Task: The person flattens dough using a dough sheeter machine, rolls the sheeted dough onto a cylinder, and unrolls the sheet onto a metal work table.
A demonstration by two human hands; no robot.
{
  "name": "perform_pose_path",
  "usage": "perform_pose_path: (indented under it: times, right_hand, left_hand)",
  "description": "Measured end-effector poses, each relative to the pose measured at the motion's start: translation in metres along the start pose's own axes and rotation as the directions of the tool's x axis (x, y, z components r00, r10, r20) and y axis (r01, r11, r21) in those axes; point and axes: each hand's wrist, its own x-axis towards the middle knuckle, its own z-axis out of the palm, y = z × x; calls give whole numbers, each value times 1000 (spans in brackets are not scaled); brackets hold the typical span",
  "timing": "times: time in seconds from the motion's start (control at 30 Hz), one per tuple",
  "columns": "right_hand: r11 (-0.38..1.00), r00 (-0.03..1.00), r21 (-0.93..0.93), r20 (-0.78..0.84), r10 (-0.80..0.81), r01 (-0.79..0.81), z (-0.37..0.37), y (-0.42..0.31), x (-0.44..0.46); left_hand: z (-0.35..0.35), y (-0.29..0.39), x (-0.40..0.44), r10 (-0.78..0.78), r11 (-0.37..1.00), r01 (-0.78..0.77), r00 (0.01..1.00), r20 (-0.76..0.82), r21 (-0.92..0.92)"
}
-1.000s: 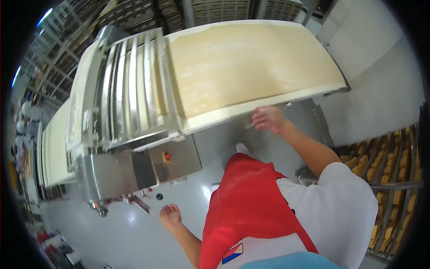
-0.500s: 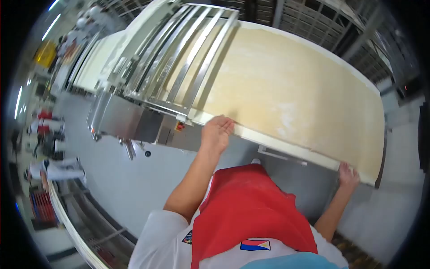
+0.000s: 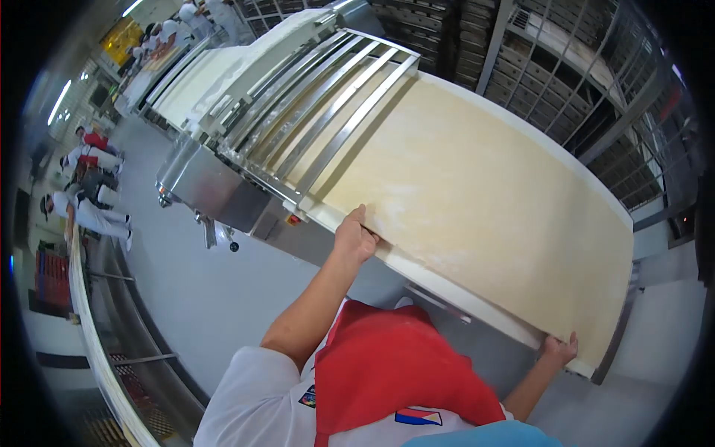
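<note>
Guard slats (image 3: pixel 359 128) bridge the dough sheet (image 3: pixel 491 201); beside them, our left hand (image 3: pixel 356 238) curls at its edge. Rightward from the slats, the sheet's long axis slants toward us along the belt (image 3: pixel 462 296) to our right hand (image 3: pixel 557 350), half-curled. Whether either pinches dough, we cannot tell.

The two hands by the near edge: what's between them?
In the head view, a stretch of dough sheet and white belt edge lies between the left hand and right hand.

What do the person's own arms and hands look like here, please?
Both the left hand and the right hand are bare, with no glove or watch visible. The left forearm shows below a short, loose white sleeve; the right forearm is bare too.
</note>
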Motion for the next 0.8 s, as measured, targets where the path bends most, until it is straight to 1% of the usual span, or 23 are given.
perform_pose_path:
  times: [0.07,0.1,0.17,0.2,0.27,0.3,0.37,0.4,0.47,0.5,0.53,0.57,0.6,0.63,0.67,0.7,0.77,0.8]
  right_hand:
    - [994,988,-29,-106,-109,106,9,-6,-6]
    - [994,990,-39,-97,-104,100,3,-13,5]
    - [987,992,-108,6,-123,123,-12,-29,27]
    - [986,993,-117,1,-118,118,-12,-33,30]
    - [972,980,-157,-74,-185,172,-5,-43,26]
    - [972,980,-162,-75,-183,169,-16,-51,44]
    - [955,979,-215,62,-195,204,-42,-69,82]
    - [954,980,-222,60,-191,200,-38,-68,76]
    - [957,978,-203,18,-206,206,-28,-66,62]
    - [957,979,-207,18,-203,202,-34,-66,65]
    - [696,888,-553,256,-382,458,-48,-65,70]
    - [493,825,-665,397,-402,560,-64,-67,87]
    - [261,742,-711,529,-412,653,-76,-67,97]
    - [583,852,-624,427,-304,520,-88,-76,133]
    - [829,925,-464,349,-151,311,-100,-82,154]
    - [830,928,-464,339,-155,309,-99,-75,149]
    - [845,959,-459,200,-201,273,-53,-39,84]
    - [848,960,-452,181,-215,276,-34,-35,59]
  left_hand:
    - [-10,-5,23,51,999,-51,998,34,7]
    - [-7,-1,25,59,998,-59,998,25,-3]
    - [-1,8,23,51,998,-52,998,22,26]
    - [3,8,14,52,998,-52,999,11,27]
    - [17,0,0,-27,1000,27,999,-28,8]
    - [17,-9,0,-26,1000,27,999,-33,6]
    - [16,-30,0,12,1000,-10,996,-86,25]
    - [15,-38,0,13,1000,-11,995,-95,25]
    - [15,-53,0,-56,998,55,998,-41,-16]
    - [22,-56,-3,-71,997,69,994,-88,-24]
    - [25,-56,-6,-68,997,66,994,-91,-25]
    - [28,-55,-9,-81,996,79,995,-58,-36]
    - [31,-55,-10,-94,995,93,995,-23,-46]
    - [33,-57,-11,-95,995,94,995,-23,-42]
    - [34,-58,-12,-86,996,85,996,-29,-21]
    - [35,-62,-13,-79,997,80,996,-36,3]
    - [35,-71,-15,-79,996,80,996,-31,41]
    - [38,-75,-14,-67,995,68,998,-19,70]
